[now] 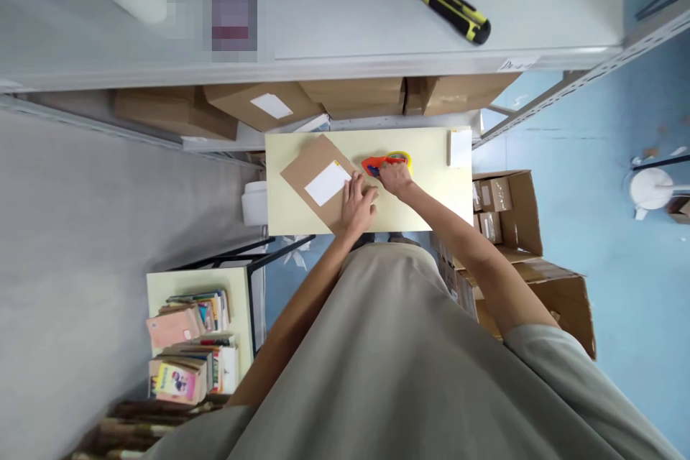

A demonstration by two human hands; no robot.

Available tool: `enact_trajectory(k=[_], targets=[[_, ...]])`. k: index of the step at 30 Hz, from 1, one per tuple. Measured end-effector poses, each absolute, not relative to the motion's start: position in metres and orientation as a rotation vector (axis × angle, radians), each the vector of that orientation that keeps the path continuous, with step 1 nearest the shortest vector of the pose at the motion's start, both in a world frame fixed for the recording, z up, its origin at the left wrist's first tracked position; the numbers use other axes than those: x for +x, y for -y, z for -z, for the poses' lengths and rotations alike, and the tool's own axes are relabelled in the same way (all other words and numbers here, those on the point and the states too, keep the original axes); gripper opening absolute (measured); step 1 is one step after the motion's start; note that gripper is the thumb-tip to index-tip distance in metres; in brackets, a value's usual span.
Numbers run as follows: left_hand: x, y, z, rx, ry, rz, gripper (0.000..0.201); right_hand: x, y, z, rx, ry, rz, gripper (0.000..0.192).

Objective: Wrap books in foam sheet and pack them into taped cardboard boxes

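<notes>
Blue floor (636, 266), grey shelf (345, 21), pale table (431, 208).

Left of the left hand's fingers (356, 190) the brown parcel (323, 180) fills the counter (431, 201); just beyond the right hand's fingers (389, 171) sits the tape dispenser (385, 160). Bare counter runs rightward to a small block (460, 147)

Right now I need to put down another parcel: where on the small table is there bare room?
Bare tabletop lies right of the right hand, below the white pad. The left end is crowded by the cardboard envelope, left hand and tape dispenser.
</notes>
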State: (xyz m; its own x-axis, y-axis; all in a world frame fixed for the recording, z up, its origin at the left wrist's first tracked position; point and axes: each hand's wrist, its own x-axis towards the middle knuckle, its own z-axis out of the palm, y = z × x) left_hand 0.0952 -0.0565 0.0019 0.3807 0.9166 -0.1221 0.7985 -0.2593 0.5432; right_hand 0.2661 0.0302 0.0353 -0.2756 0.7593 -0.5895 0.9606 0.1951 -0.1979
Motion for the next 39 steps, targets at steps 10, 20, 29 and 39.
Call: enact_trajectory(k=[10, 20, 29, 39], targets=[[0.069, -0.018, -0.056, 2.046, -1.337, -1.004, 0.055, 0.243, -0.059, -0.146, 2.057, -2.068, 0.604, 0.063], [0.071, -0.141, -0.159, 2.069, -1.129, -1.422, 0.051, 0.203, -0.122, -0.246, 2.404, -2.210, 0.416, 0.054], [0.087, -0.163, -0.179, 2.020, -1.121, -1.325, 0.062, 0.226, -0.175, -0.256, 2.268, -2.469, 0.084, 0.051], [0.072, -0.108, -0.095, 1.985, -1.344, -1.018, 0.059, 0.246, -0.210, -0.199, 2.182, -2.754, 0.118, 0.071]])
